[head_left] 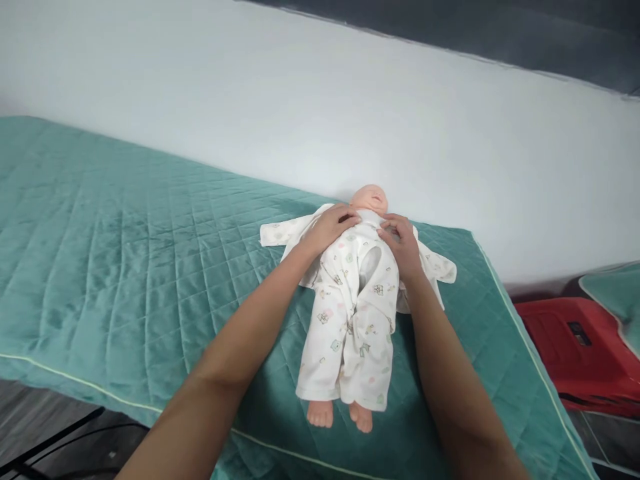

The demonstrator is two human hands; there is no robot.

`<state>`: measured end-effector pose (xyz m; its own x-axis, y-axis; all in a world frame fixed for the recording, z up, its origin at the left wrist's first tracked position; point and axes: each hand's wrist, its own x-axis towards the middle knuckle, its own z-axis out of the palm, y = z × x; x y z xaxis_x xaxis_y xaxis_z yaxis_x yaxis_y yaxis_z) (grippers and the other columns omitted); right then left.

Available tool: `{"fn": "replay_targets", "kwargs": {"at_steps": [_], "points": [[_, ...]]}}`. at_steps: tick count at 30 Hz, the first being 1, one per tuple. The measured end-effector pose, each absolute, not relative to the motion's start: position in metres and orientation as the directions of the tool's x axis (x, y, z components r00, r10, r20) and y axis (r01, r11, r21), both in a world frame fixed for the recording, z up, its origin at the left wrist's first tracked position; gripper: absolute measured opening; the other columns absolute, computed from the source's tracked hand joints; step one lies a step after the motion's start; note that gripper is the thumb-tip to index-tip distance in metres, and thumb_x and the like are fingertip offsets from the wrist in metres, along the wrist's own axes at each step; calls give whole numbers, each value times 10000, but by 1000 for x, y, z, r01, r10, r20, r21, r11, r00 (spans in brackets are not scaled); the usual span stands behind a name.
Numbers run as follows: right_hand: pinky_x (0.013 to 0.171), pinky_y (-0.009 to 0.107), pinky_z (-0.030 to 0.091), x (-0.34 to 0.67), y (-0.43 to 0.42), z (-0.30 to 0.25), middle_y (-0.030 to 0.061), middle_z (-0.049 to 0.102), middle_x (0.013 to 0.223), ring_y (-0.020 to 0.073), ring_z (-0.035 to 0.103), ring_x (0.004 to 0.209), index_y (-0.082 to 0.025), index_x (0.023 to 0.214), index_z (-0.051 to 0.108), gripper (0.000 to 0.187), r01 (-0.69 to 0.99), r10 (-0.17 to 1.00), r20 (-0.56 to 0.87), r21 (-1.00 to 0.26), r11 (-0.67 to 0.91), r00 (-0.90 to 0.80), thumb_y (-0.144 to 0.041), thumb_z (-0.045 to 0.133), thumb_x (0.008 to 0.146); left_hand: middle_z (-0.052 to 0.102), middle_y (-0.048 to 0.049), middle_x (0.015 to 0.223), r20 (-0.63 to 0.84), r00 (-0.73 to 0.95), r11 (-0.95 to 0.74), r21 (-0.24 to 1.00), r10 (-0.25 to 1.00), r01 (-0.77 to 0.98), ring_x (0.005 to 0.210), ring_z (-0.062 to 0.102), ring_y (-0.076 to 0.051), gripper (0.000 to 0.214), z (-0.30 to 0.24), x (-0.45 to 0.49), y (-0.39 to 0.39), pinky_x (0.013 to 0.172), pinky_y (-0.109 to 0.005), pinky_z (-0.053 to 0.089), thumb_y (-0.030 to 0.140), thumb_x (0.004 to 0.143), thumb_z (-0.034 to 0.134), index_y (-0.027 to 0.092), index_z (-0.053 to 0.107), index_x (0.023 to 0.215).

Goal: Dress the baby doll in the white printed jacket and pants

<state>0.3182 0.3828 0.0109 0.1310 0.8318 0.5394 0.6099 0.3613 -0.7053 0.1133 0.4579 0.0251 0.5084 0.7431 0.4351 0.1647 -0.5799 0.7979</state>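
A baby doll (371,197) lies on its back on a green quilted cover, head toward the wall and bare feet toward me. It has white printed trousers (325,333) on, pulled high up its body, with an opening at the crotch. A white printed jacket (281,231) lies spread beneath it, sleeves out to both sides. My left hand (333,228) is at the upper left of the trousers, its fingers curled together on the cloth near the waistband. Opposite it, my right hand (404,241) bends its thumb and fingers on the waistband's right side. The fingertips partly hide the cloth.
The green quilted cover (125,267) spreads over the bed to the left, against a white wall (200,87). Beyond the bed's right edge stands a red plastic object (583,350), with another green cover (617,297) beside it. Black metal legs (55,433) show at lower left.
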Motion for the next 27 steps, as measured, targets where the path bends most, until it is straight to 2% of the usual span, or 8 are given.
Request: {"fn": "replay_targets", "kwargs": {"at_steps": [3,5,8,10,14,18,23,27], "points": [[1116,446,302,328,387,10,65,590,1292,236,477,1250,-232,836,579,194,639,875,481,-690,340,53,-416,642,840,597,-35,940,388,574,-594,772,721,225,903,550,-190,254,32,112,459,843,-315,413,446,872,577,198,631,863],[1140,449,263,333,388,11,71,566,1328,240,457,1285,-224,777,552,238,633,906,422,-699,333,-11,-437,637,845,578,-42,994,357,611,-611,743,706,272,976,524,-208,283,35,110,458,861,-322,405,482,852,599,199,596,866],[1138,416,271,338,390,16,85,543,1337,235,447,1319,-217,731,545,281,590,930,351,-731,343,-106,-457,633,847,558,-46,1074,340,644,-641,702,685,311,1077,498,-228,293,38,108,458,916,-332,388,491,843,611,202,570,869],[1105,393,309,338,391,20,90,563,1295,231,473,1298,-214,714,547,295,570,935,329,-747,342,-130,-465,620,849,555,-45,1076,338,645,-642,698,685,317,1048,518,-217,278,38,108,459,900,-322,392,473,855,597,198,552,850],[933,340,399,334,398,27,54,656,1038,210,579,1043,-207,715,563,287,645,950,309,-715,270,-55,-463,591,843,583,-28,908,286,635,-604,710,717,362,852,542,-178,220,39,109,465,768,-293,385,377,892,534,190,512,779],[715,278,366,326,411,31,-22,600,728,156,522,728,-208,728,552,290,770,950,300,-625,132,81,-472,565,846,613,-17,798,232,560,-538,695,795,476,744,536,-169,184,37,115,477,694,-288,357,300,911,500,191,503,763],[630,271,295,319,427,31,-27,559,661,155,478,657,-217,722,530,279,840,935,306,-542,14,182,-467,552,843,644,-44,844,280,437,-509,617,855,601,779,574,-193,97,20,129,496,703,-291,365,266,946,480,186,533,929],[635,279,315,319,434,23,-28,535,649,151,459,643,-217,684,501,275,790,925,289,-613,-19,246,-447,575,813,646,-51,832,325,419,-530,557,848,639,769,593,-211,159,8,135,501,700,-303,385,301,973,452,182,541,1028]]}}
